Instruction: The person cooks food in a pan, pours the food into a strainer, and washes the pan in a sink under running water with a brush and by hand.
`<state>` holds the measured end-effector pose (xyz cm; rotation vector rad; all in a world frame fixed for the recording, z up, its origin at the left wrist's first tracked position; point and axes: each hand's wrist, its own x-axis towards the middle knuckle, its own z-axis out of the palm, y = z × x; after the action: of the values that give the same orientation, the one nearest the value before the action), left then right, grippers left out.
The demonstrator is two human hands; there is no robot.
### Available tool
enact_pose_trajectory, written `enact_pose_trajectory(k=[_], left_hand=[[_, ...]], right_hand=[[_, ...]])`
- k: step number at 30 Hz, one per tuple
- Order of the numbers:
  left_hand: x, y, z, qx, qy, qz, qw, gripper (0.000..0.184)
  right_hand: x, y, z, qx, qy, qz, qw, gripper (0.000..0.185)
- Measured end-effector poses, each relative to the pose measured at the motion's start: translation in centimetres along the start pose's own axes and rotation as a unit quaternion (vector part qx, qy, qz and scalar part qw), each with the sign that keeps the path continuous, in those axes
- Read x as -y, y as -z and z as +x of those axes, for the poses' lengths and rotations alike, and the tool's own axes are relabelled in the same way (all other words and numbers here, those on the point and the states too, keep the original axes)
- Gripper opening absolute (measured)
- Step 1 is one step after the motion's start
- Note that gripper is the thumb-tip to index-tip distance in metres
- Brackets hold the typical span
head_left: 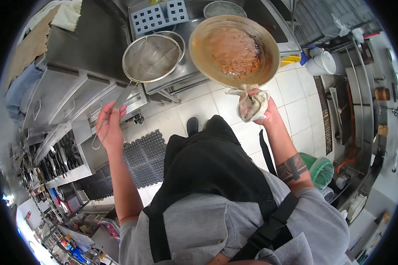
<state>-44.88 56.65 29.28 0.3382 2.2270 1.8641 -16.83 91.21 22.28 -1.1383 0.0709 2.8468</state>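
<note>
My left hand (109, 126) is wrapped round the long wire handle of a round mesh strainer (151, 58), whose bowl sits over a metal container at the counter's edge. In my right hand (260, 108) is a bunched pale cloth (252, 105), pressed against the near rim of a large round pan (201, 57). The pan holds reddish-brown food (236, 51) in shiny liquid, pooled toward its far right side. The pan's handle, if it has one, is hidden by the cloth.
A grey perforated rack (160, 17) and a round metal container (224, 9) stand beyond the pan. Steel drawers (66, 95) line the left. On the right are a white bucket (321, 64) and a green-lined bin (319, 172). Black matting (143, 159) covers some floor.
</note>
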Motion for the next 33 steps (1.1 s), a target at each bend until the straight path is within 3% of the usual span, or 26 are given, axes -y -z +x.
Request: enact_pose_trajectory(k=[4,9,18,21,25,33], left_hand=[[-0.5,0.1,-0.1,0.006,-0.003,0.008,1.000,0.031],[-0.4,0.1,0.3,0.003,0.011,0.008,1.000,0.029],[2.6,0.3,1.9,0.014,0.044,-0.068,0.997,0.025],[2.7,0.0,1.4,-0.030,0.067,-0.124,0.990,0.026],[1.2,-0.8,0.8,-0.080,0.093,-0.183,0.976,0.020],[2.2,-0.2,2.3,-0.040,0.105,-0.232,0.966,0.021]], right_hand=[[0.2,0.1,0.2,-0.036,0.032,0.056,0.997,0.018],[0.8,0.4,-0.5,-0.006,0.019,0.077,0.997,0.015],[1.1,-0.1,-3.3,-0.031,0.053,0.009,0.998,0.017],[1.5,-0.6,-5.0,0.052,0.024,0.009,0.998,0.027],[2.6,-1.4,-7.2,0.038,0.045,-0.062,0.996,0.035],[3.3,-5.8,-9.8,0.092,-0.020,-0.073,0.993,0.037]])
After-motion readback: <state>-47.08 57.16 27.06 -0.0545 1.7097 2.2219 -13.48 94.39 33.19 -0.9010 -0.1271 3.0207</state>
